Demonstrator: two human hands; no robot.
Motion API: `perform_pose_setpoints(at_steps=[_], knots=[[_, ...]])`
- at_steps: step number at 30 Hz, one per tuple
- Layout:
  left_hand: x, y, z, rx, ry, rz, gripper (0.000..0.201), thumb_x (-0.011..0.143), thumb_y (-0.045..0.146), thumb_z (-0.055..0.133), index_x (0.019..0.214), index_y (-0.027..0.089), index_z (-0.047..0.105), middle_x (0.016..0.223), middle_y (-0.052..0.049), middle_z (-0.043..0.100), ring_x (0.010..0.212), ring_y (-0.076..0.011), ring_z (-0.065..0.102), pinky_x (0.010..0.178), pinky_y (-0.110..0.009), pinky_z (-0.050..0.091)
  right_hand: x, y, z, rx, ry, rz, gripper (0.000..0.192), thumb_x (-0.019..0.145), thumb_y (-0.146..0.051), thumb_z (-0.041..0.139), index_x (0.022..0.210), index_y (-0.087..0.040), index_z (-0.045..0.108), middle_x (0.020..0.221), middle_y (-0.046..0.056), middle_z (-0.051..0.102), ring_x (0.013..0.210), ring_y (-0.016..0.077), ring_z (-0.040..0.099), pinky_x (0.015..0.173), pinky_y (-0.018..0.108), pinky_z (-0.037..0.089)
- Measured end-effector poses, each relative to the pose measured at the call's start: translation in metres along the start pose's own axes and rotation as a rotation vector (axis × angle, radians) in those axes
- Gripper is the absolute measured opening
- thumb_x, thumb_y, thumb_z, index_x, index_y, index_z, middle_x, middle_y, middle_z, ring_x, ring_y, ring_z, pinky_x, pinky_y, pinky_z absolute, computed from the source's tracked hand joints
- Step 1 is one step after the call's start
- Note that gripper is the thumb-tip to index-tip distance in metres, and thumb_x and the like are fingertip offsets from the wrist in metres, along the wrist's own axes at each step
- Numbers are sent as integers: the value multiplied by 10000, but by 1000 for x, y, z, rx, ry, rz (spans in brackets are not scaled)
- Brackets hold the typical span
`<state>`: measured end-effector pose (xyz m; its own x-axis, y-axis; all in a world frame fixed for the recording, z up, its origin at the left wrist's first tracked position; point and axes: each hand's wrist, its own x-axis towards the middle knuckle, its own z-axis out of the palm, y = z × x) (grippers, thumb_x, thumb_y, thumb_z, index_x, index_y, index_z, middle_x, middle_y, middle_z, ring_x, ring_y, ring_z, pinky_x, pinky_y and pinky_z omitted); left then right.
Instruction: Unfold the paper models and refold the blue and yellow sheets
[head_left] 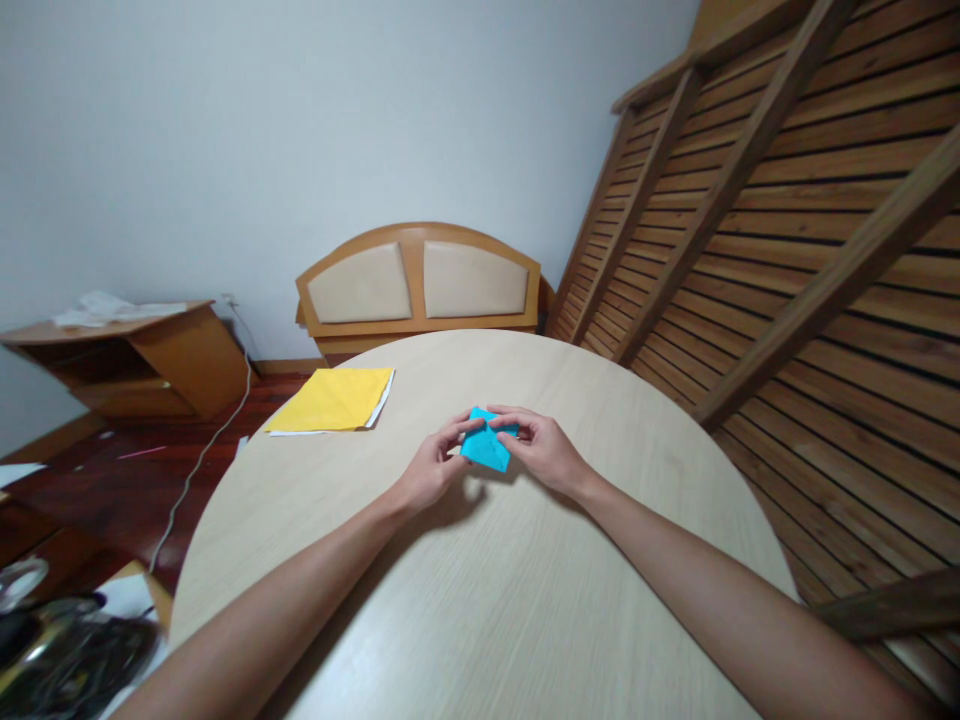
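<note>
A small piece of bright blue folded paper [487, 448] is held just above the middle of the round table [525, 580]. My left hand [439, 460] grips its left edge, fingers on top and thumb at the lower side. On the opposite side, my right hand [546, 448] pinches the paper's right part between thumb and fingers. Creases show on the paper's face, and its underside is hidden. Shadows of the hands fall on the tabletop below.
A stack of yellow and white paper sheets [334, 400] lies at the table's far left. Beyond the table stands a padded wooden headboard [416, 232]. Wooden slats [750, 230] lean on the right. A low cabinet [187, 360] and a white cable [199, 465] are on the left.
</note>
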<state>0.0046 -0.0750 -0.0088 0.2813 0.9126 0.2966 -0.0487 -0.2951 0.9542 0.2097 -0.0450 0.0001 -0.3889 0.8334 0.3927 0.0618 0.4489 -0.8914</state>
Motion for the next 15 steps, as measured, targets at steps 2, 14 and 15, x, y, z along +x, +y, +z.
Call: perform_pose_setpoints(at_steps=[2,14,15], knots=[[0,1,0,13,21,-19,443,814,262,699,1249,181,675,1443,-169,522,1143,-269,609,944,-387,501,-1,0,0,-14,-2,1,147,887,-242,629,995,-189,714,1371,132,611,1212,229,618,968,400,531],[6,4,3,8,177,-139,444,721,341,818,1093,144,676,949,-102,688,779,-175,632,618,-272,498,-3,5,3,54,-41,13,359,869,-192,630,1220,-211,560,1306,122,638,1150,214,655,880,359,587],[6,4,3,10,179,-147,413,705,353,826,1029,139,687,935,-103,689,764,-175,629,601,-268,490,-3,6,3,75,-41,20,380,867,-193,633,1236,-210,543,1307,130,637,1157,217,653,880,361,588]])
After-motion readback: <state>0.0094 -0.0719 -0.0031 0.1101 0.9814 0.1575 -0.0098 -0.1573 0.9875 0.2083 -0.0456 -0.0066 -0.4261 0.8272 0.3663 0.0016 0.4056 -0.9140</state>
